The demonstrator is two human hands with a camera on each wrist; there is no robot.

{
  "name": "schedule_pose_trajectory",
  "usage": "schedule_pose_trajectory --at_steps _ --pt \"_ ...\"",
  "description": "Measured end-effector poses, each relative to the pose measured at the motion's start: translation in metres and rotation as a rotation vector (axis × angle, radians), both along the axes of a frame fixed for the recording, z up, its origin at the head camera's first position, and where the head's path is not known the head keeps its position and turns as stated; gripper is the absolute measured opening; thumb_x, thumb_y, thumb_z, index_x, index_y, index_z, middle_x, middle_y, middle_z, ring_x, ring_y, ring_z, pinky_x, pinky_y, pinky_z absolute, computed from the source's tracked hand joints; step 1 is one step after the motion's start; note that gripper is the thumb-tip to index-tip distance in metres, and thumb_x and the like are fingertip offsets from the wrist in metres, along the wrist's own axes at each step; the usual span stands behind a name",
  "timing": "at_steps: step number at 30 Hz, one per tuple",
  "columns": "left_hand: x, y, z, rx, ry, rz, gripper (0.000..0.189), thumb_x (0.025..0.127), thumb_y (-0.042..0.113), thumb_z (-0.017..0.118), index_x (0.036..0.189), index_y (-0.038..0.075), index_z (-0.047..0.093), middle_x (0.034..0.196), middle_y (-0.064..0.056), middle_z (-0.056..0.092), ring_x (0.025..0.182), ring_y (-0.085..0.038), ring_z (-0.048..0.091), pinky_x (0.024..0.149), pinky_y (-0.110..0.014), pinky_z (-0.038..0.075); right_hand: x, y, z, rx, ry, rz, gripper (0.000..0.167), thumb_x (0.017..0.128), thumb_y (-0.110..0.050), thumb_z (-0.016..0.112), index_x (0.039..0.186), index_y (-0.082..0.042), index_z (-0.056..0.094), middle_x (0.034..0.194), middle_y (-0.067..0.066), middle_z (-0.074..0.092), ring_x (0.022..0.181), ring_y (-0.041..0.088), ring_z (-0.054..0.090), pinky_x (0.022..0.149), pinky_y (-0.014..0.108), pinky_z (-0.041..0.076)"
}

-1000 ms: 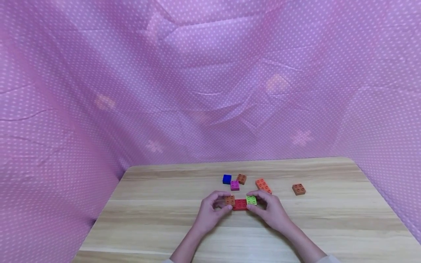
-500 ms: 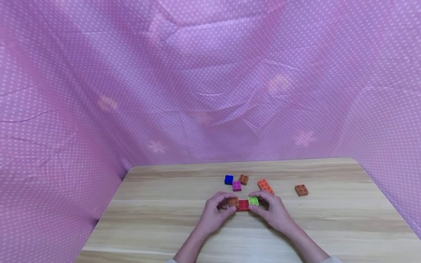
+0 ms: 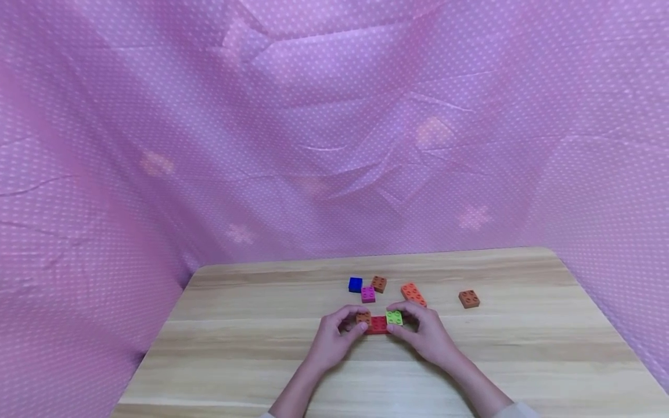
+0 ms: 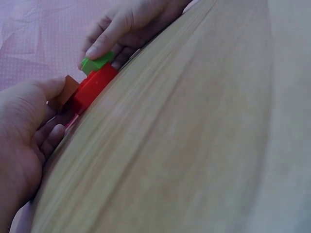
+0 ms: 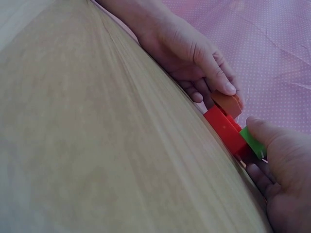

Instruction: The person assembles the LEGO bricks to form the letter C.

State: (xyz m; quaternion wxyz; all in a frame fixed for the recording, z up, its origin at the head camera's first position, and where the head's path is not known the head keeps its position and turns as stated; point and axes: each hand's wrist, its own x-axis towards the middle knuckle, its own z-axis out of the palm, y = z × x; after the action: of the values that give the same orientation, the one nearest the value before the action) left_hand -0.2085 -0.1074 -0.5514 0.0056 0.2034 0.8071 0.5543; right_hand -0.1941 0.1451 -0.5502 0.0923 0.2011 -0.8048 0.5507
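Observation:
A red building brick lies on the wooden table between my two hands. My left hand pinches a brown square brick between thumb and fingers over the red brick's left end; in the right wrist view this brown brick looks tilted. At the right end, my right hand pinches a lime green square brick by its front and back sides. The left wrist view shows the green brick on top of the red brick. Fingers partly hide both held bricks.
Behind the hands lie a blue brick, a magenta brick and another brown brick, close together. An orange longer brick lies just beyond my right hand. Farther right is one more brown brick. A pink dotted cloth hangs behind the table.
The head view shifts slightly, moving the whole scene a little right and then back left. Both hands keep their grip on the brown and green bricks, with hardly any other visible movement.

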Motion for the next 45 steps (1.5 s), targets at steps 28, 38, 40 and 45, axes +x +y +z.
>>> schedule_pose_trajectory --at_steps 28,38,40,45 --pt "-0.005 -0.005 0.003 -0.055 -0.017 -0.061 0.036 0.100 0.026 0.074 0.136 0.020 0.071 0.128 0.000 0.073 0.103 -0.014 0.068 0.088 -0.026 0.059 -0.002 -0.001 -0.001 0.033 -0.073 -0.024 0.040 0.088 -0.022 0.087 0.125 -0.012 0.075 0.118 -0.009 0.075 0.104 0.012 0.068 0.094 0.031 0.059" --pt "-0.025 -0.026 0.005 0.138 -0.041 -0.034 0.043 0.109 0.025 0.061 0.150 0.015 0.057 0.142 -0.013 0.065 0.129 -0.029 0.063 0.106 -0.034 0.055 -0.005 0.002 0.004 0.038 -0.108 0.017 0.041 0.087 -0.023 0.088 0.124 -0.012 0.074 0.119 -0.004 0.076 0.106 0.013 0.069 0.096 0.031 0.056" --pt "-0.033 -0.030 0.004 0.179 -0.045 0.012 0.044 0.107 0.022 0.064 0.151 0.016 0.056 0.147 -0.014 0.062 0.134 -0.031 0.060 0.110 -0.037 0.053 -0.005 0.003 0.004 0.031 -0.113 0.030 0.041 0.088 -0.023 0.088 0.124 -0.011 0.074 0.120 -0.002 0.076 0.105 0.014 0.069 0.095 0.031 0.057" --pt "-0.054 -0.036 0.001 0.153 -0.016 0.089 0.050 0.103 0.014 0.070 0.151 0.013 0.056 0.152 -0.014 0.058 0.138 -0.032 0.058 0.115 -0.043 0.049 -0.004 0.004 0.000 0.014 -0.096 0.060 0.040 0.087 -0.021 0.088 0.123 -0.009 0.074 0.120 0.003 0.076 0.106 0.017 0.070 0.096 0.032 0.058"
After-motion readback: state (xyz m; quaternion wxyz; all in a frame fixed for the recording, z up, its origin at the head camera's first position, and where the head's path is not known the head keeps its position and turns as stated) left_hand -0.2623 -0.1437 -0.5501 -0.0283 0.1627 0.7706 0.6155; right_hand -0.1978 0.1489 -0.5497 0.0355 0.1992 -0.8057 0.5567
